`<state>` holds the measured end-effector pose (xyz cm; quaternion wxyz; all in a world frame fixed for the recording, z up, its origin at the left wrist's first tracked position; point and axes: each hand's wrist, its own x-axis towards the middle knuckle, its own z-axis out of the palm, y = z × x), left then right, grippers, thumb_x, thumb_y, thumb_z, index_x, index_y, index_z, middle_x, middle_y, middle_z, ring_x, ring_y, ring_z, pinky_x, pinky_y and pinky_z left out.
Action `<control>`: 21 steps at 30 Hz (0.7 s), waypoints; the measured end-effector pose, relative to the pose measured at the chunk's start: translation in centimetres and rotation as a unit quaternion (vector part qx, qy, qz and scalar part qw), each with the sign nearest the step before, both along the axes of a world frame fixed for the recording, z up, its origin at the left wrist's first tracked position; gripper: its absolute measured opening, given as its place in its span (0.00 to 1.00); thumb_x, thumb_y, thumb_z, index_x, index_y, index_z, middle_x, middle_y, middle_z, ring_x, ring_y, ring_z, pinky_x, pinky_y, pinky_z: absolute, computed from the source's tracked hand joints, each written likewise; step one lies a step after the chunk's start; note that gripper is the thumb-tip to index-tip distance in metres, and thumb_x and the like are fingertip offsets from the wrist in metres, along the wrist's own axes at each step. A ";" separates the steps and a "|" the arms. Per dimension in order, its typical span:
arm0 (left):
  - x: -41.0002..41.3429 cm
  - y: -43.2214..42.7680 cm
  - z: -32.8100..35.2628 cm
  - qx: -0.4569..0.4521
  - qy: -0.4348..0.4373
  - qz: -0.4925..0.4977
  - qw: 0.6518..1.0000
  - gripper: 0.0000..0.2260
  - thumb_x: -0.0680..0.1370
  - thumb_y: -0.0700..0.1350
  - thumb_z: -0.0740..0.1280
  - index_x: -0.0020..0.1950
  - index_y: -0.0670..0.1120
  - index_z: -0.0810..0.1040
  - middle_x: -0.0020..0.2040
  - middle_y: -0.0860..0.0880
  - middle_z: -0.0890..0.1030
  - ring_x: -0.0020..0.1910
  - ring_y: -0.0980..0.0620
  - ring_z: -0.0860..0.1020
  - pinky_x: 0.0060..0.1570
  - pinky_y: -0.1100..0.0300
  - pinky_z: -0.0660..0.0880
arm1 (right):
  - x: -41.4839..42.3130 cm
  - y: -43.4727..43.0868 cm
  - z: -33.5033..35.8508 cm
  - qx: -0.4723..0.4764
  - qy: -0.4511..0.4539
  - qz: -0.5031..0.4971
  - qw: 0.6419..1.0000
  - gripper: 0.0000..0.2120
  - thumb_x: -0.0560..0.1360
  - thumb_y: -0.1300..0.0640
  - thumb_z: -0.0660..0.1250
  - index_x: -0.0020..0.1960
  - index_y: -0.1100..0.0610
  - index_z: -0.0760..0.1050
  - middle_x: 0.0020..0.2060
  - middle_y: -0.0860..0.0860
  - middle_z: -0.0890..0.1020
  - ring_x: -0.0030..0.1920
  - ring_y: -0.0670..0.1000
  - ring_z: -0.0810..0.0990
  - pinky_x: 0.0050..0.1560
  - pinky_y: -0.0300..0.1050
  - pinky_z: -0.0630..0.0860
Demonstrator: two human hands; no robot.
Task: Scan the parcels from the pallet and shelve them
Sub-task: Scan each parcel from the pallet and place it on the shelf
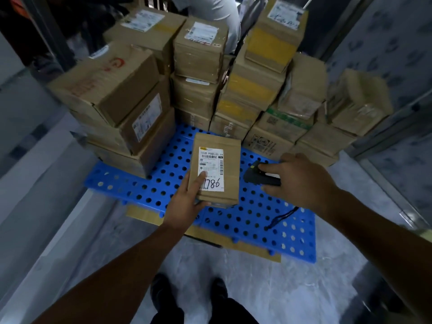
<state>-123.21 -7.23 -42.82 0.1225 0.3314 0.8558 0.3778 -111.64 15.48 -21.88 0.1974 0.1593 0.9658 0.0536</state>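
My left hand (pixel 187 202) holds a small brown parcel (pixel 230 181) above the blue perforated pallet (pixel 152 183), thumb on its white label with a barcode and handwritten digits. My right hand (pixel 301 181) grips a black handheld scanner (pixel 254 175), its head pointing left toward the parcel, a black wrist cord (pixel 280 218) dangling below. Several cardboard parcels (pixel 201 50) are stacked on the far half of the pallet.
Flat cardboard (pixel 233 244) lies under the pallet's near edge on a grey marble floor. Metal shelving frames flank both sides (pixel 397 127). A person in light clothing (pixel 217 12) stands behind the stack. My shoes (pixel 163 288) are near the pallet.
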 end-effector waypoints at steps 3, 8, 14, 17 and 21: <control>1.1 -0.7 1.7 0.050 0.002 0.030 0.998 0.40 0.76 0.50 0.75 0.82 0.60 0.58 0.79 0.46 0.62 0.68 0.46 0.73 0.59 0.44 0.80 | 1.7 0.9 -1.3 -0.141 0.098 -0.096 0.980 0.29 0.77 0.40 0.68 0.76 0.42 0.66 0.45 0.45 0.72 0.45 0.52 0.76 0.42 0.48 0.73; 3.2 -2.3 5.5 0.129 -0.037 0.056 0.989 0.40 0.71 0.63 0.73 0.80 0.62 0.62 0.74 0.50 0.71 0.71 0.52 0.71 0.68 0.51 0.74 | 3.4 1.0 -5.2 -0.331 0.223 -0.209 0.893 0.27 0.76 0.43 0.71 0.73 0.41 0.70 0.61 0.41 0.79 0.36 0.43 0.79 0.39 0.45 0.79; 8.0 -3.6 6.7 0.145 -0.009 0.106 0.984 0.41 0.68 0.58 0.78 0.79 0.56 0.66 0.68 0.52 0.75 0.67 0.57 0.73 0.67 0.56 0.73 | 5.9 -0.1 -7.9 -0.450 0.254 -0.181 0.836 0.27 0.75 0.42 0.72 0.72 0.42 0.72 0.69 0.42 0.75 0.54 0.38 0.78 0.49 0.35 0.76; 10.0 -5.0 7.8 0.144 0.012 0.152 0.978 0.42 0.67 0.58 0.79 0.78 0.58 0.67 0.67 0.53 0.75 0.66 0.55 0.74 0.67 0.57 0.73 | 6.1 -0.9 -7.8 -0.497 0.247 -0.153 0.817 0.28 0.74 0.40 0.71 0.73 0.42 0.72 0.69 0.39 0.74 0.63 0.42 0.77 0.62 0.43 0.76; 11.8 -8.3 11.2 0.126 0.072 0.203 0.968 0.41 0.68 0.59 0.79 0.78 0.60 0.67 0.66 0.59 0.74 0.64 0.59 0.74 0.63 0.63 0.73 | 5.5 -3.5 -5.7 -0.529 0.255 -0.093 0.804 0.26 0.74 0.40 0.71 0.71 0.39 0.72 0.55 0.21 0.72 0.49 0.24 0.74 0.46 0.24 0.72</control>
